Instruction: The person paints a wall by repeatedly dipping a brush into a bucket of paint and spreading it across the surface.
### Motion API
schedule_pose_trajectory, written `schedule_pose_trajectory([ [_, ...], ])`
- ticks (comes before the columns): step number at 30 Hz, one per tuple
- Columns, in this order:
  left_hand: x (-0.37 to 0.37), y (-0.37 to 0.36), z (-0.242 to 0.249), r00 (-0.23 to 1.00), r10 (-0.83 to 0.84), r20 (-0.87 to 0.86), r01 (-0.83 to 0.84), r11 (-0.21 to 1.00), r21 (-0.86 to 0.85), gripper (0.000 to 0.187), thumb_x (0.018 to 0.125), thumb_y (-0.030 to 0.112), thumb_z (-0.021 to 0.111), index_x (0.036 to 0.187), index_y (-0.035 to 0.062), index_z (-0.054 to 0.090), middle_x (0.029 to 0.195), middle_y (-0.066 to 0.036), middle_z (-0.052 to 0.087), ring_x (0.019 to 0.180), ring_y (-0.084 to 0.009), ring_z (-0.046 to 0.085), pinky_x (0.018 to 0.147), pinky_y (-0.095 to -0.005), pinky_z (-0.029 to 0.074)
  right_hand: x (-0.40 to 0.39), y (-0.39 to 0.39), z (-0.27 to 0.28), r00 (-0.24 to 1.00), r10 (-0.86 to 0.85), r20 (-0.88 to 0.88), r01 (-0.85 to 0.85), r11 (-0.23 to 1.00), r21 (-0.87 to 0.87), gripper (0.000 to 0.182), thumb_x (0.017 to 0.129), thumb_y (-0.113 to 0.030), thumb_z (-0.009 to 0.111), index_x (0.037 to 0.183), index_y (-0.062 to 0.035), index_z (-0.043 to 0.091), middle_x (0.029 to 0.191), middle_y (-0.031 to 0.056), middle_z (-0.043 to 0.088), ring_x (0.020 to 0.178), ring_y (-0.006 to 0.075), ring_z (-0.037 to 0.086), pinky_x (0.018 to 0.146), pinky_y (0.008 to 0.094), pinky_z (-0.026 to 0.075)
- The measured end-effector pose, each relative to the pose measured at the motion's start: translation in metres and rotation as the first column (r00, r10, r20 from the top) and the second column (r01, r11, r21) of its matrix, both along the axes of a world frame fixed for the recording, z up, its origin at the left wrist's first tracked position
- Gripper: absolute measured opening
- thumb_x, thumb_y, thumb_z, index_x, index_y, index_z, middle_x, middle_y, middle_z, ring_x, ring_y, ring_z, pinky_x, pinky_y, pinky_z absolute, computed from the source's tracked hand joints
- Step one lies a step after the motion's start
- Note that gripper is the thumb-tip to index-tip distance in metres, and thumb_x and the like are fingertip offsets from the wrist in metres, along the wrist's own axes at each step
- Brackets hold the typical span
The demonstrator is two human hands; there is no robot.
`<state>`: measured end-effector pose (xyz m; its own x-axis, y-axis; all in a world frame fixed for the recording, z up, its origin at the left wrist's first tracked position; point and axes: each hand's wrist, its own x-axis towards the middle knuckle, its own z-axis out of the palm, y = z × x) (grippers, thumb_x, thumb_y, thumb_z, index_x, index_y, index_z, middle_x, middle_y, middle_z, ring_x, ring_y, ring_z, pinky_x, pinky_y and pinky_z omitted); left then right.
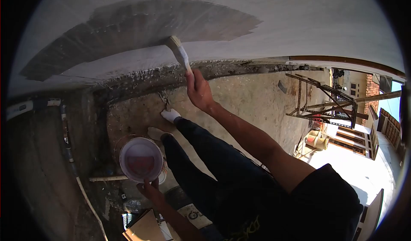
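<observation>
You seem partway through coating the wall (299,22), your right grip (199,89) clamped on the brush (180,54) at upper centre by the dark patch (128,27), your left grip (150,191) clamped on the bucket (136,147) at lower left, and the next stroke likely calls for overlapping that patch.
</observation>
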<state>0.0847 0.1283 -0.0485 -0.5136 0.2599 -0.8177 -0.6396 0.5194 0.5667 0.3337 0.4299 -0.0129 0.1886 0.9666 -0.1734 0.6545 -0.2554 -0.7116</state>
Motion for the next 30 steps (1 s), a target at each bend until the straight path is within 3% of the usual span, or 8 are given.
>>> schedule_pose_trajectory([
  [4,0.004,0.002,0.004,1.0,0.0,0.001,0.0,0.999,-0.042,0.041,0.088,0.015,0.063,0.11,0.0002,0.032,0.116,-0.022,0.046,0.098,-0.036,0.062,0.086,-0.0405,0.059,0.077,-0.01,-0.008,0.989,-0.117,0.091,0.104,0.985,0.135,0.035,0.103,-0.033,0.039,0.097,-0.0009,0.053,0.062,0.0074,0.049,0.054,0.0162,0.049,0.052,0.0339,0.04],
  [7,0.007,0.002,0.004,1.0,0.009,0.012,-0.009,0.999,-0.052,0.042,0.088,0.015,0.063,0.111,0.0,0.032,0.116,-0.022,0.046,0.099,-0.0364,0.063,0.087,-0.0411,0.058,0.114,-0.021,-0.021,0.918,-0.393,-0.058,0.397,0.913,0.096,0.038,0.103,-0.036,0.037,0.095,-0.0023,0.051,0.062,0.0024,0.047,0.05,0.0113,0.044,0.048,0.0294,0.038],
  [13,0.017,0.007,0.006,1.0,0.025,-0.017,-0.026,0.997,-0.067,0.042,0.086,0.013,0.062,0.112,-0.0002,0.031,0.115,-0.022,0.047,0.098,-0.0363,0.063,0.087,-0.0418,0.058,0.072,-0.003,-0.04,0.913,-0.402,-0.073,0.408,0.891,0.197,0.039,0.104,-0.038,0.034,0.092,-0.0036,0.047,0.063,0.0014,0.045,0.049,0.0096,0.041,0.046,0.0278,0.036],
  [17,0.022,0.015,0.011,0.999,0.044,-0.005,-0.044,0.994,-0.101,0.037,0.084,0.009,0.061,0.108,0.0033,0.033,0.112,-0.015,0.046,0.098,-0.0325,0.062,0.086,-0.0423,0.058,-0.02,-0.009,-0.033,0.958,-0.235,-0.161,0.248,0.966,0.066,0.037,0.104,-0.035,0.036,0.087,-0.0022,0.043,0.062,0.0084,0.047,0.053,0.0174,0.046,0.05,0.0361,0.038],
  [19,0.023,0.019,0.014,1.0,0.032,0.0,-0.031,0.995,-0.09,0.039,0.084,0.009,0.06,0.11,0.0033,0.033,0.114,-0.015,0.046,0.099,-0.0324,0.062,0.086,-0.0417,0.058,-0.052,-0.013,-0.016,0.962,-0.187,-0.2,0.177,0.982,-0.065,0.029,0.103,-0.03,0.037,0.093,-0.0047,0.044,0.066,0.024,0.052,0.063,0.0477,0.053,0.057,0.0497,0.039],
  [25,0.031,0.025,0.017,1.0,0.003,0.009,-0.002,0.996,-0.088,0.04,0.083,0.009,0.06,0.112,0.0031,0.033,0.114,-0.015,0.045,0.1,-0.0326,0.062,0.087,-0.0412,0.058,-0.042,-0.007,-0.007,0.979,-0.111,-0.171,0.095,0.991,-0.097,0.028,0.103,-0.03,0.038,0.095,-0.0044,0.046,0.069,0.0246,0.056,0.07,0.0482,0.057,0.06,0.0516,0.041],
  [27,0.034,0.027,0.019,1.0,0.011,0.007,-0.01,0.997,-0.075,0.04,0.083,0.009,0.06,0.113,0.003,0.033,0.114,-0.015,0.046,0.1,-0.0328,0.062,0.087,-0.0415,0.058,-0.008,-0.009,-0.015,0.979,-0.145,-0.146,0.144,0.989,-0.015,0.036,0.103,-0.033,0.039,0.09,-0.0015,0.051,0.064,0.0127,0.051,0.058,0.0206,0.05,0.055,0.0396,0.04],
  [30,0.036,0.026,0.018,1.0,0.021,0.019,-0.02,0.999,-0.042,0.041,0.084,0.008,0.06,0.114,0.0029,0.033,0.115,-0.015,0.046,0.101,-0.033,0.062,0.086,-0.0419,0.058,0.055,-0.013,-0.032,0.97,-0.235,-0.063,0.239,0.969,0.056,0.037,0.103,-0.034,0.039,0.089,-0.0016,0.051,0.063,0.0042,0.047,0.057,0.012,0.046,0.052,0.0319,0.038],
])
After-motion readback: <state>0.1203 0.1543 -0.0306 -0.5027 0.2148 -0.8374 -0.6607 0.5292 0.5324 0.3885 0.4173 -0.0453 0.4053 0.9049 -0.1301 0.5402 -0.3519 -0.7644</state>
